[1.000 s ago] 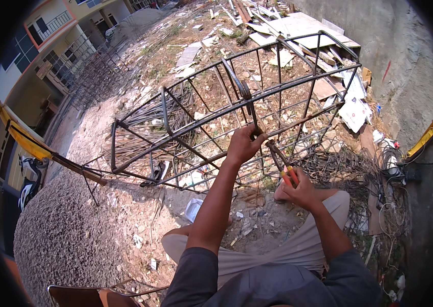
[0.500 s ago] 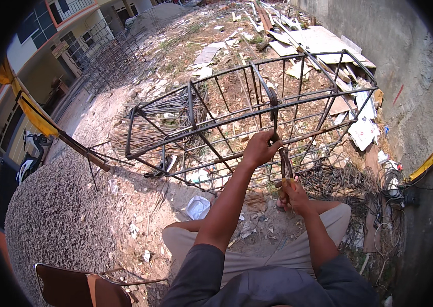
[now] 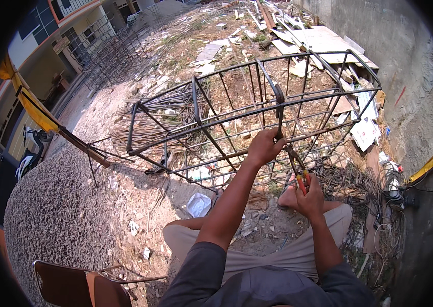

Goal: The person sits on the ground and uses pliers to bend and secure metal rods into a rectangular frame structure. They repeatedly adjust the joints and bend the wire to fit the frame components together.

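A cage of dark steel rebar (image 3: 237,116) stretches across in front of me, its long bars running through several bent stirrups. My left hand (image 3: 265,147) is closed around the lower part of an upright stirrup leg (image 3: 280,115) on the near side. Just right of it, my right hand (image 3: 309,198) grips steel pincers (image 3: 295,161) by their orange-red handles. The pincers' jaws point up toward the crossing of the bars beside my left fingers. Whether they bite on a tie wire is too small to tell.
Tangled thin rods (image 3: 347,181) lie right of my legs, beside a concrete wall (image 3: 406,77). A gravel heap (image 3: 58,215) and a brown chair (image 3: 68,286) are at left. Cut rods (image 3: 150,125) lie behind the cage; white boards (image 3: 319,41) lie beyond. A white plastic tray (image 3: 198,204) sits near my knee.
My right hand has shifted right and slightly down, tilting the pincers, and their handles now show. My left hand stays at the stirrup. The whole view has shifted slightly.
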The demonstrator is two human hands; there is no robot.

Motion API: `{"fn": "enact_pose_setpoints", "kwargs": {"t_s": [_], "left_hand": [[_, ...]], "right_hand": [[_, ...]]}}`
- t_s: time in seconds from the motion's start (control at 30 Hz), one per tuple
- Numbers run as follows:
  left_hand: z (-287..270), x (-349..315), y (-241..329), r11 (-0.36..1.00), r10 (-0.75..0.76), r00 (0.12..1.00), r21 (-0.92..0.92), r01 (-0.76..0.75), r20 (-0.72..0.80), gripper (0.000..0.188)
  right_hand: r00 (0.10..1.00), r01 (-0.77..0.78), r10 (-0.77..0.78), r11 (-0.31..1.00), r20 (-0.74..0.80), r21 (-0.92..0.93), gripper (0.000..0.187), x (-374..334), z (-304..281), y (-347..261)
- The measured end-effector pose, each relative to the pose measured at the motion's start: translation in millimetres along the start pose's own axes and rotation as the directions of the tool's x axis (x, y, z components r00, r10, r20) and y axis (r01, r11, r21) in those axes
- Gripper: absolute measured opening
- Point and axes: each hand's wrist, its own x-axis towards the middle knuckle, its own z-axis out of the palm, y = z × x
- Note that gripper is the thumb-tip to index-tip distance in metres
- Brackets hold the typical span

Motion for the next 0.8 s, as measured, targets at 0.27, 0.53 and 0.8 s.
{"fn": "enact_pose_setpoints", "kwargs": {"t_s": [0.27, 0.53, 0.8], "left_hand": [[0, 5, -1, 0.999, 0.005, 1.000, -0.040, -0.005, 0.014, 0.029], [3, 10, 4, 1.000, -0.011, 0.999, -0.017, 0.012, 0.052, 0.032], [-1, 6, 9, 0.994, -0.104, 0.994, 0.024, 0.103, 0.030, 0.030]], "right_hand": [[0.967, 0.254, -0.247, 0.952, 0.063, -0.169, 0.037, 64, -17, 64], [0.931, 0.362, -0.364, 0.931, 0.043, 0.047, 0.036, 101, -4, 109], [0.971, 0.237, -0.231, 0.968, -0.067, 0.084, 0.031, 46, 21, 73]]}}
